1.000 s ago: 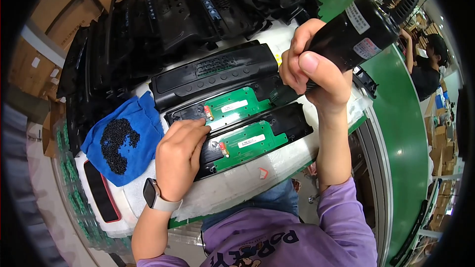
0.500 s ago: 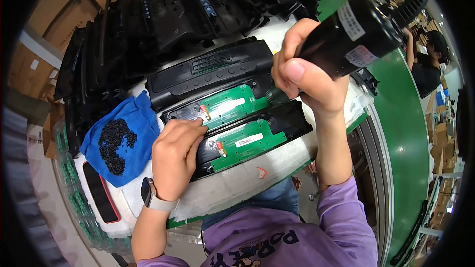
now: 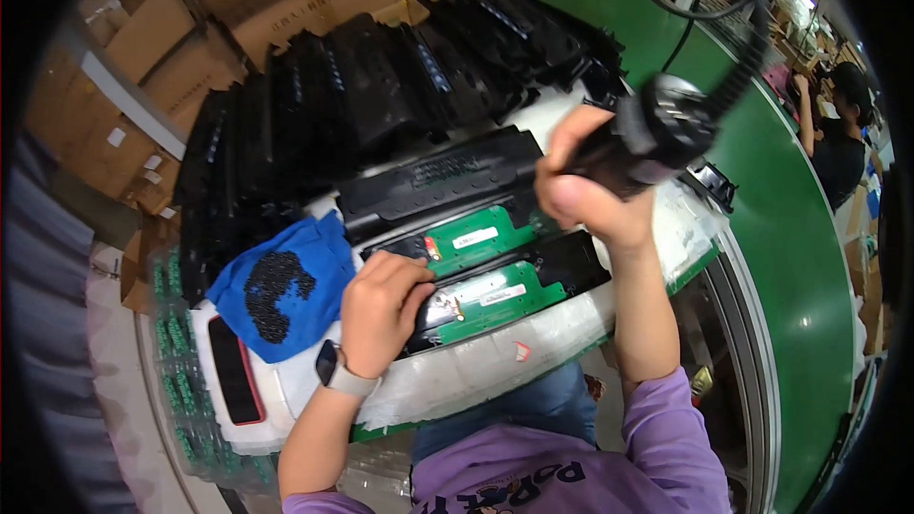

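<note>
My right hand is wrapped round a black electric screwdriver, its cable rising from the back end. The screwdriver's tip end is over the right end of the upper green circuit board, but the tip itself is blurred and mostly hidden. This board lies in a black plastic housing. A second green circuit board sits in another housing just nearer to me. My left hand, with bent fingers pressed together, rests at the left ends of both housings. Whatever its fingertips may hold is too small to make out.
Left of my left hand, a blue cloth carries a pile of small black screws. A red-edged phone lies beside it. Several black plastic housings crowd the far side. Another person is at the far right.
The view has shifted, so the table appears lower and further right. My right hand still grips the screwdriver near the upper board's right end; my left hand stays by the boards' left ends.
</note>
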A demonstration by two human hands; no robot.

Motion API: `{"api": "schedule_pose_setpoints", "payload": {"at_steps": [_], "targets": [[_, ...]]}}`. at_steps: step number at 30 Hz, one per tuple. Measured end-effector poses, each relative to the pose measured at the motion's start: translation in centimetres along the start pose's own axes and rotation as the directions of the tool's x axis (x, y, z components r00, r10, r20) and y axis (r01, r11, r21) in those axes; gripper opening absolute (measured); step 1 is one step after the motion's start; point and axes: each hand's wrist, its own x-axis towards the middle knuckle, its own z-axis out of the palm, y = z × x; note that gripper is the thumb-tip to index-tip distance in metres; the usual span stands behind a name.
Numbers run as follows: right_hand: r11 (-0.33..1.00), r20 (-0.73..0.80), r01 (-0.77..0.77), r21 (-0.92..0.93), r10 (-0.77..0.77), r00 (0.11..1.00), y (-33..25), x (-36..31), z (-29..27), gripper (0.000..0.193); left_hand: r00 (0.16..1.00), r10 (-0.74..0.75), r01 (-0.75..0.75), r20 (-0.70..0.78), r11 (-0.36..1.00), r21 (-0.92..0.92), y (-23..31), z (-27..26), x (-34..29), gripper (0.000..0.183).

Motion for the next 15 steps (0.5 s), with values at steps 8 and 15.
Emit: {"api": "schedule_pose_setpoints", "payload": {"at_steps": [8, 15], "targets": [[0.634, 0.105, 0.275, 0.723, -0.495, 0.863, -2.6, 0.6, -6.4, 0.025, 0.993, -0.028, 0.019, -0.118, 0.996, -0.084, 1.8, -1.1, 0.3, 0.011], [0.573, 0.076, 0.284, 0.769, -0.523, 0.849, -2.0, 0.6, -7.7, 0.026, 0.966, 0.136, -0.105, -0.22, 0.984, 0.143, 1.2, -2.3, 3.4, 0.01]]}}
